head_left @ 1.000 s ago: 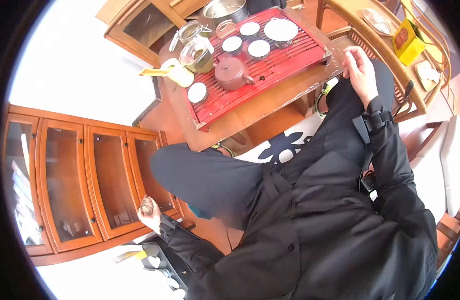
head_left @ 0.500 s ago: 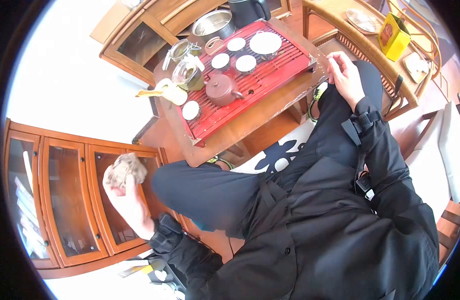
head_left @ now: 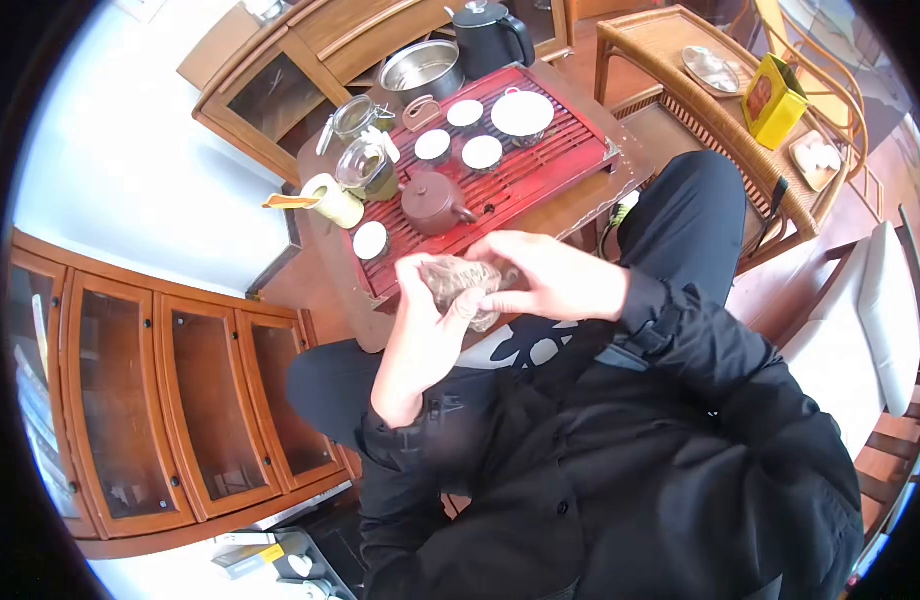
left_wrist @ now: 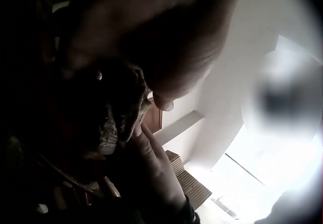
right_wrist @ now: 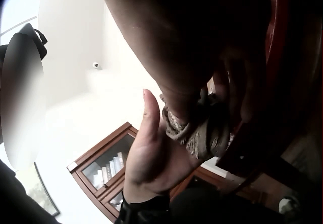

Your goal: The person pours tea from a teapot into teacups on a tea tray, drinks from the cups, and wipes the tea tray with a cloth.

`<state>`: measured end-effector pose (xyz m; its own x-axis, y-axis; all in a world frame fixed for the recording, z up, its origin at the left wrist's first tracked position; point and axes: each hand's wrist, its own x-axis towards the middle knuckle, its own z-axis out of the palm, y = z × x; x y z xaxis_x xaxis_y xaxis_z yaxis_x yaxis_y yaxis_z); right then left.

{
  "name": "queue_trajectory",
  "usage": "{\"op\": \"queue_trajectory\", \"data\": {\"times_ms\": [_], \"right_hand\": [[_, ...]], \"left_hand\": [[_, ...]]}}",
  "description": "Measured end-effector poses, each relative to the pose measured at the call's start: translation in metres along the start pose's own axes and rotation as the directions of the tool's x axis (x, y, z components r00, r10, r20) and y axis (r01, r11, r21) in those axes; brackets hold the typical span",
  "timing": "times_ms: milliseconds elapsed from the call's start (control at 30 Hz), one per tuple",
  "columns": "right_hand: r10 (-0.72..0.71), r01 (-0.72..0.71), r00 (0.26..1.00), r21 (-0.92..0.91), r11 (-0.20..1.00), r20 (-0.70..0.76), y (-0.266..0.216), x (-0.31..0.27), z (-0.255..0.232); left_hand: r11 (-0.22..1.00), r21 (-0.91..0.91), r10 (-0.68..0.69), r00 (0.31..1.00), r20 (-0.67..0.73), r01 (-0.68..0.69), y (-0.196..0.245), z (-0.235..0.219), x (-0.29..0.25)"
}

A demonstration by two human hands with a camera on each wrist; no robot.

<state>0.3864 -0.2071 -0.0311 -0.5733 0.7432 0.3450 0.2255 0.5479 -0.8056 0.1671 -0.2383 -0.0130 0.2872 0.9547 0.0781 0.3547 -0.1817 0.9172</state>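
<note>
A crumpled grey-brown cloth [head_left: 450,280] is between both hands, in front of the red tea tray's near edge. My left hand [head_left: 420,330] holds it from the left, fingers behind it. In the right wrist view the left hand [right_wrist: 156,163] lies under the cloth [right_wrist: 204,133] with its thumb raised. My right hand [head_left: 560,278] grips the cloth's right side between thumb and fingers. The left wrist view is dark, with the right hand [left_wrist: 161,168] below the cloth. Beyond the hands, the brown clay teapot [head_left: 432,205] sits on the slatted tray [head_left: 555,150].
Several white-topped cups [head_left: 482,153], glass jars [head_left: 368,170] and a cream holder with a wooden scoop [head_left: 335,203] stand around the teapot. A steel pot [head_left: 420,70] and black kettle [head_left: 492,40] are behind. A rattan cart [head_left: 670,50] stands right, a glass-door cabinet [head_left: 160,390] left.
The left hand has brought the cloth up from beside the cabinet to in front of the body. The right hand has left the right knee and joined it at the cloth.
</note>
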Motion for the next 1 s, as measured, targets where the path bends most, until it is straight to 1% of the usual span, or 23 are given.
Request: {"op": "queue_trajectory", "data": {"times_ms": [33,67,100,133,167,200,233,267,300,333,400,433,467,500,533,600,667,733,767,800,867,933,1000], "right_hand": [[0.069,-0.07,0.997,0.042,0.997,0.024,-0.004,-0.001,-0.001],[0.06,-0.06,0.997,0.007,0.998,0.041,0.004,-0.003,0.001],[0.076,-0.076,0.997,-0.005,0.997,0.034,0.009,-0.005,0.001],[0.092,-0.092,0.995,-0.017,0.996,0.029,0.012,-0.007,0.001],[0.097,-0.096,0.994,-0.025,0.995,0.041,0.016,-0.009,0.001],[0.089,-0.089,0.996,-0.049,0.995,0.002,0.019,-0.011,0.001],[0.079,-0.081,0.996,-0.072,0.994,-0.03,0.021,-0.012,0.001],[0.08,-0.08,0.997,-0.081,0.994,-0.001,0.022,-0.013,0.003],[0.201,-0.201,0.98,0.052,0.978,-0.006,0.021,-0.015,0.005],[0.322,-0.317,0.947,0.181,0.931,0.003,0.021,-0.016,0.008],[0.334,-0.332,0.942,0.161,0.93,0.012,0.032,-0.018,0.016],[0.317,-0.302,0.948,0.252,0.919,-0.02,0.043,-0.02,0.025],[0.298,-0.268,0.953,0.331,0.905,-0.044,0.051,-0.02,0.029],[0.297,-0.276,0.954,0.298,0.914,-0.029,0.048,-0.019,0.028],[0.294,-0.278,0.956,0.29,0.916,-0.013,0.047,-0.02,0.029],[0.327,-0.307,0.944,0.441,0.843,0.032,0.045,-0.019,0.03],[0.318,-0.306,0.947,0.455,0.836,0.052,0.037,-0.019,0.026],[0.349,-0.326,0.934,0.582,0.745,0.075,0.03,-0.019,0.018],[0.332,-0.3,0.942,0.557,0.774,0.047,0.031,-0.02,0.013],[0.368,-0.316,0.929,0.593,0.741,0.034,0.029,-0.02,0.01],[0.35,-0.274,0.936,0.707,0.652,0.041,0.026,-0.022,0.004],[0.364,-0.315,0.928,0.682,0.66,0.076,0.036,-0.03,-0.004],[0.406,-0.341,0.91,0.708,0.619,0.083,0.038,-0.035,-0.005]], "left_hand": [[1.0,0.006,-0.017,1.0,0.026,0.017,-0.014,0.001,0.0],[1.0,-0.004,-0.013,1.0,0.027,0.013,-0.027,0.002,0.0],[0.973,-0.216,-0.067,0.995,0.075,0.082,-0.032,0.003,0.001],[0.896,-0.415,-0.11,0.985,0.132,0.156,-0.035,0.004,0.001],[0.782,-0.572,-0.166,0.967,0.192,0.248,-0.036,0.003,-0.002],[0.772,-0.587,-0.166,0.969,0.184,0.244,-0.041,0.001,0.0],[0.768,-0.581,-0.157,0.958,0.241,0.272,-0.048,-0.004,0.003],[0.762,-0.576,-0.146,0.945,0.293,0.296,-0.053,-0.007,0.005],[0.773,-0.563,-0.16,0.949,0.273,0.292,-0.051,-0.008,0.004],[0.761,-0.584,-0.162,0.955,0.25,0.282,-0.056,-0.008,0.004],[0.836,-0.491,-0.13,0.958,0.257,0.245,-0.064,-0.012,0.006],[0.838,-0.502,-0.136,0.972,0.191,0.215,-0.06,-0.009,0.006],[0.831,-0.521,-0.129,0.978,0.163,0.197,-0.064,-0.01,0.007],[0.883,-0.466,-0.036,0.998,0.044,0.052,-0.066,-0.009,0.01],[0.917,-0.39,0.065,0.995,-0.069,-0.087,-0.067,-0.008,0.011],[0.894,-0.439,0.038,0.991,-0.131,-0.093,-0.061,-0.008,0.008],[0.889,-0.456,-0.014,0.994,-0.11,-0.038,-0.055,-0.01,0.005],[0.891,-0.454,-0.048,0.994,-0.102,-0.003,-0.057,-0.013,0.003],[0.894,-0.447,-0.078,0.994,-0.082,0.034,-0.058,-0.015,0.003],[0.89,-0.454,-0.084,0.992,-0.091,0.034,-0.057,-0.015,0.003],[0.94,-0.34,-0.049,0.991,-0.123,0.004,-0.056,-0.016,0.003],[0.948,-0.317,-0.05,0.987,-0.152,-0.001,-0.062,-0.018,0.003],[0.974,-0.135,-0.2,0.969,-0.142,0.181,-0.059,-0.021,0.001]]}}
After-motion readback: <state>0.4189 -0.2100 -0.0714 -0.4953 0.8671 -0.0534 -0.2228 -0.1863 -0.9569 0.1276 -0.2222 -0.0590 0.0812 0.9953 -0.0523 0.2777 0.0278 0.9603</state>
